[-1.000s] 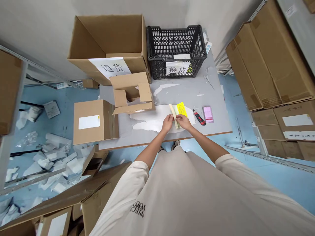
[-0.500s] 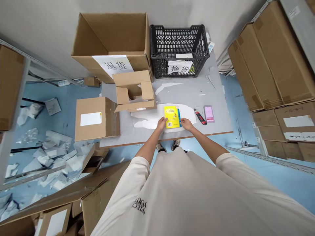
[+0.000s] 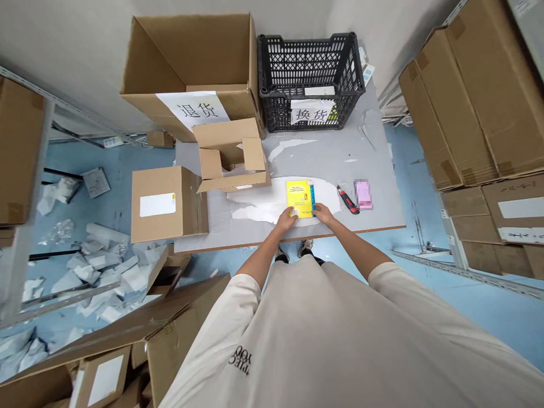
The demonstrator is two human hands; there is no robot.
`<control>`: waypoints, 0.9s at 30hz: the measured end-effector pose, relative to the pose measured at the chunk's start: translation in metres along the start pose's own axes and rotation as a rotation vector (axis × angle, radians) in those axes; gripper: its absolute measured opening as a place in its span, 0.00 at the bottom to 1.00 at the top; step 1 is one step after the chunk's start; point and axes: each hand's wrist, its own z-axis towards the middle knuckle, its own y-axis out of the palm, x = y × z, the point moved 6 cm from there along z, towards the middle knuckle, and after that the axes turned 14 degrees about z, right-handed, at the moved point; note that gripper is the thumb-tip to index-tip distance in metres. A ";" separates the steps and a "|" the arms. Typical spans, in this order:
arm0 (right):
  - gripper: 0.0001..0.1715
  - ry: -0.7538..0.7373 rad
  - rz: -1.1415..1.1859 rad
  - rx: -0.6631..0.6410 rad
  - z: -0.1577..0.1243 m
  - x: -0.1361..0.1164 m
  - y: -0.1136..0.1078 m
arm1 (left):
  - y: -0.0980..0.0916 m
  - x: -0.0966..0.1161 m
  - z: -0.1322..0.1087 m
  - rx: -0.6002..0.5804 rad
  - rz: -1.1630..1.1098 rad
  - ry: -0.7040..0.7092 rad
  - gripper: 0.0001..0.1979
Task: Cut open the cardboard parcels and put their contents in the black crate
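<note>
Yellow booklet [image 3: 300, 198], light and bendy, best held by its edges; left hand [image 3: 286, 221] has fingers closed on the bottom edge, right hand [image 3: 323, 214] fingers at the spine, grip unclear.

Bright, even light fills the scene, though no lamp shows, so its source cannot be told. Shadows stay faint and soft, barely darkening the pale grey laminate worktop [image 3: 374, 170] beneath the left hand [image 3: 286, 221] and right hand [image 3: 324, 215]. No hard glare shows on the yellow paper booklet [image 3: 300, 198]. Focus is crisp at the centre. A wide lens bows the long metal shelf rail [image 3: 63, 105] and stretches the tan cardboard cartons [image 3: 467, 102] toward the edges. A small pink rectangular item [image 3: 362, 194] is blurred into a coarse mosaic.
</note>
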 end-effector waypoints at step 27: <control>0.21 -0.087 -0.154 -0.100 -0.016 -0.014 0.034 | -0.035 -0.036 -0.012 0.178 -0.083 -0.165 0.15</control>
